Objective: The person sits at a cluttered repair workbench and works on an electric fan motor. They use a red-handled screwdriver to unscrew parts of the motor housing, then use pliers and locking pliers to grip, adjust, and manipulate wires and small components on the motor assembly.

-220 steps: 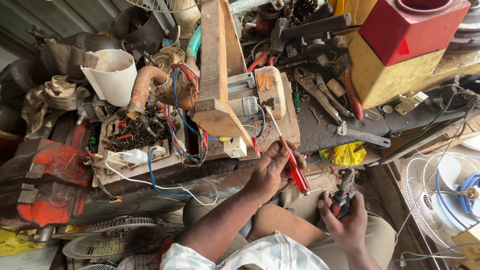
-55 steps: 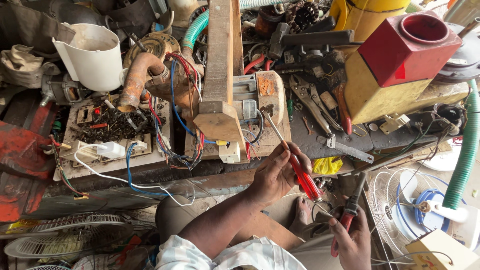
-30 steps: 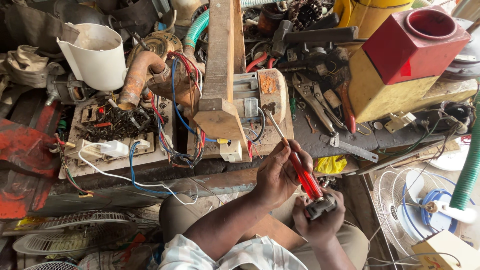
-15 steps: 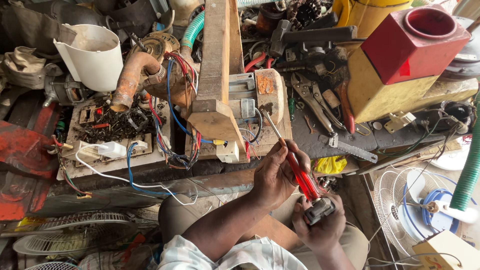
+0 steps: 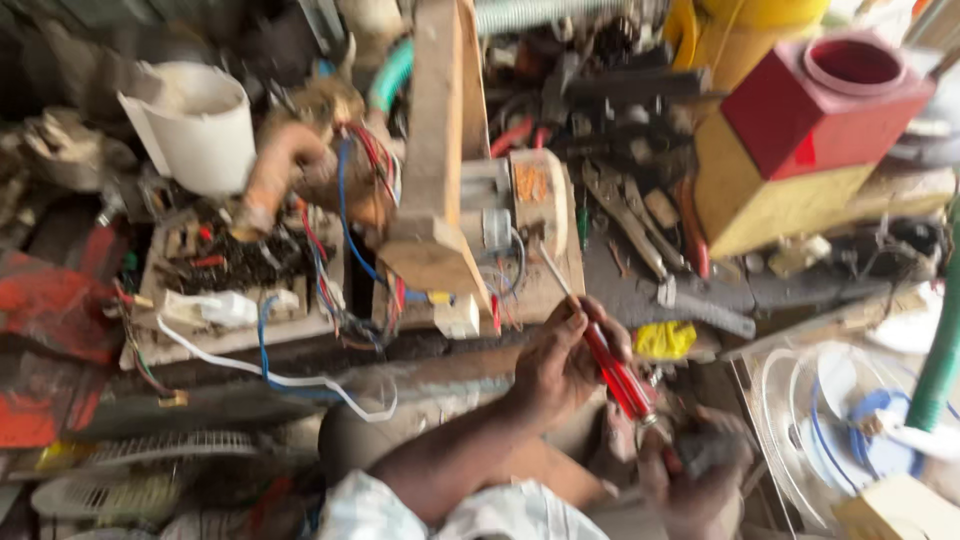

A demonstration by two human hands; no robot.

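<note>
My left hand [image 5: 562, 358] is closed around a red-handled screwdriver [image 5: 615, 375]. Its thin metal shaft points up-left toward a wooden board with electrical parts [image 5: 520, 230], and its handle end slants down toward my right hand. Low at the right, my right hand [image 5: 690, 475] grips a small dark part [image 5: 705, 452] right by the handle's end. Motion blur hides what the part is.
The workbench is crowded: a white plastic jug [image 5: 195, 125], tangled wires [image 5: 340, 220], a wooden post [image 5: 435, 150], wrenches [image 5: 630, 225], a yellow rag [image 5: 665, 340], and a red box on a yellow block [image 5: 800, 130]. A fan guard [image 5: 840, 430] and green hose [image 5: 940, 350] are at right.
Earlier my right hand came up from holding a dark-handled tool to meet the left hand. In the last half second both hands stay together, and the view has shifted and blurred.
</note>
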